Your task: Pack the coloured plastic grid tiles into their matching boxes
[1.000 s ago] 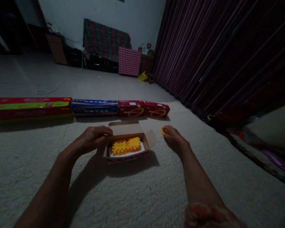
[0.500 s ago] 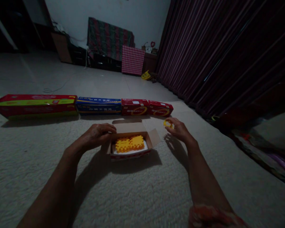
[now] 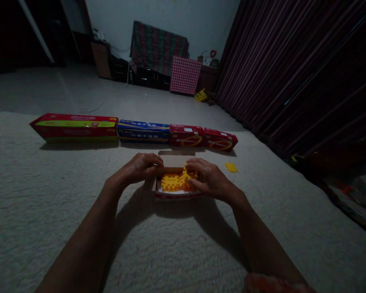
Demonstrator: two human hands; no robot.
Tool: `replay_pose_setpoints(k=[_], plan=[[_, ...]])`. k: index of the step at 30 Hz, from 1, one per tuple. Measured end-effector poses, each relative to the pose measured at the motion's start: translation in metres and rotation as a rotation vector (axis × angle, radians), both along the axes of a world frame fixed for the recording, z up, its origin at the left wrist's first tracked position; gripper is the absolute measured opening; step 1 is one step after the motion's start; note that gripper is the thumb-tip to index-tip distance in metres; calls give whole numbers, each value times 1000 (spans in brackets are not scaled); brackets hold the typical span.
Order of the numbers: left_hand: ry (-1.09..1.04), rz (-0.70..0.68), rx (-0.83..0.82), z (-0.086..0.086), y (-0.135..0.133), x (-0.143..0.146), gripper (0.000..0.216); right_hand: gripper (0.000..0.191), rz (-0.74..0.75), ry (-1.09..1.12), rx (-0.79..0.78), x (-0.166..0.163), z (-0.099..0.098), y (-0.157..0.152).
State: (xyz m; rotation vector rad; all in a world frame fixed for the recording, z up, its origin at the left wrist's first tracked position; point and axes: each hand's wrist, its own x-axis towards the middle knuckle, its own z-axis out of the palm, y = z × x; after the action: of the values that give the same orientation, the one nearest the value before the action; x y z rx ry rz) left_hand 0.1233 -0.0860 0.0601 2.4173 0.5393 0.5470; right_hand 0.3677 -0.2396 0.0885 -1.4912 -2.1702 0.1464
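A small open cardboard box [image 3: 173, 195] lies on the pale carpet in front of me, filled with yellow interlocking pieces [image 3: 173, 182]. My left hand [image 3: 138, 167] curls over the box's left rim and grips it. My right hand [image 3: 207, 178] reaches into the box from the right, fingers closed on the yellow pieces at the right side. One loose yellow piece [image 3: 231, 167] lies on the carpet just right of my right hand.
A row of closed boxes stands behind: a long red and green one [image 3: 76, 127], a blue one [image 3: 143, 131], and two small red ones [image 3: 186, 135] [image 3: 221, 139]. Dark striped curtains [image 3: 293, 73] hang on the right. Furniture lines the far wall.
My right hand set the yellow piece down on the carpet and moved left into the box. The left hand stayed on the box's rim. The view shifted left.
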Motion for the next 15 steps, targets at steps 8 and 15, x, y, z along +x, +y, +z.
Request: replay_pose_setpoints(k=[8,15], plan=[[13,0,-12,5,-4,1,30,30,98,0,-61,-29,3,16],[-4,-9,-25,7,-5,1,27,33,105,-47,-83,-33,-8,23]])
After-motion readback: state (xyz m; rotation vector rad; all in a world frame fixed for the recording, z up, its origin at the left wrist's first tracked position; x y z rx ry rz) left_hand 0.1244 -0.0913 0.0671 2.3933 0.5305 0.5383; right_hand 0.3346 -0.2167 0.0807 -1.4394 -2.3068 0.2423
